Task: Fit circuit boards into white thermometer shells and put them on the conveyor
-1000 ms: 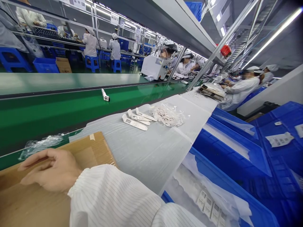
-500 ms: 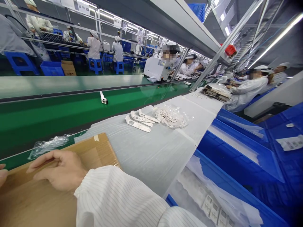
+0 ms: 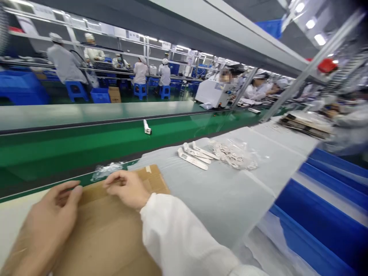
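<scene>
My left hand is over the left side of a brown cardboard sheet, its fingers curled and the thumb and index tips close together. My right hand, in a white sleeve, is above the cardboard's far edge with fingers bent in a similar pinch. The two hands face each other with a gap between. Whatever their fingertips hold, if anything, is too small or blurred to make out. Crumpled clear plastic lies just beyond my right hand.
Several white handle-shaped parts lie beside a clear bag of small pieces on a grey-white sheet. One white part sits on the green belt. Blue bins stand at right. An overhead shelf crosses above; co-workers sit beyond.
The view has swung left, so the scene sits further right. My left hand, barely showing before, is now in full view. My right thumb and index tips look closer together.
</scene>
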Available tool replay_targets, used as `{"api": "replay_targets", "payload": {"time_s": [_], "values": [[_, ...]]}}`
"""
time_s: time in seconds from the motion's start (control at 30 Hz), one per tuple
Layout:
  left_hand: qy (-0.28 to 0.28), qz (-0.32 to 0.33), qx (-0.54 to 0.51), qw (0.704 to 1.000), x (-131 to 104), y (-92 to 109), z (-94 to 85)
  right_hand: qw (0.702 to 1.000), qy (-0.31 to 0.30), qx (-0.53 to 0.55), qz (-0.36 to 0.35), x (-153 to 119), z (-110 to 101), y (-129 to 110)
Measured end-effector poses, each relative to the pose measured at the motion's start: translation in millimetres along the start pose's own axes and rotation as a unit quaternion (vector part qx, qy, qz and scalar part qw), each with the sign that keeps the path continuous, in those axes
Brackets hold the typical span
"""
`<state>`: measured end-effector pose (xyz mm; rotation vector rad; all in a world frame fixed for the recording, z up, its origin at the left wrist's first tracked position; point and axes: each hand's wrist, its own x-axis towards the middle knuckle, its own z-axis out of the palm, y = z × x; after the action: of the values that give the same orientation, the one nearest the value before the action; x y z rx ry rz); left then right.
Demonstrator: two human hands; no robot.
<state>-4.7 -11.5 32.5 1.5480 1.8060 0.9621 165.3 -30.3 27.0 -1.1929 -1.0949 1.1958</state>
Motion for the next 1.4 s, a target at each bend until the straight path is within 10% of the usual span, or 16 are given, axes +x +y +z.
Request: {"api": "replay_targets", "payload": {"time_s": [0.17,0.4,0.7,0.9,1.2,1.4], "values": [[0.033,0.06,-0.068,0.995,5.5,-5.2,9.0,0.983,0.004,-0.18,-0.028,52.2,-44.7,-25.8],[0.058,0.083,-0.141,0.985,4.9,-12.5,16.9,0.883,0.207,-0.42,-0.039,151.7,-120.9,-33.4],[0.056,0.075,-0.158,0.983,1.3,-9.4,19.2,0.819,0.279,-0.5,-0.046,216.4,-114.7,6.9],[0.049,0.08,-0.159,0.983,2.6,-10.3,21.3,0.861,0.26,-0.428,-0.086,179.8,-106.3,-9.2],[0.015,0.151,-0.194,0.969,-5.9,-4.0,16.3,0.987,0.094,-0.098,-0.087,34.9,-85.4,-36.4],[-0.228,0.167,-0.195,0.939,-25.1,9.3,8.9,1.0,0.01,-0.005,-0.017,-20.2,-69.7,-10.8]]}}
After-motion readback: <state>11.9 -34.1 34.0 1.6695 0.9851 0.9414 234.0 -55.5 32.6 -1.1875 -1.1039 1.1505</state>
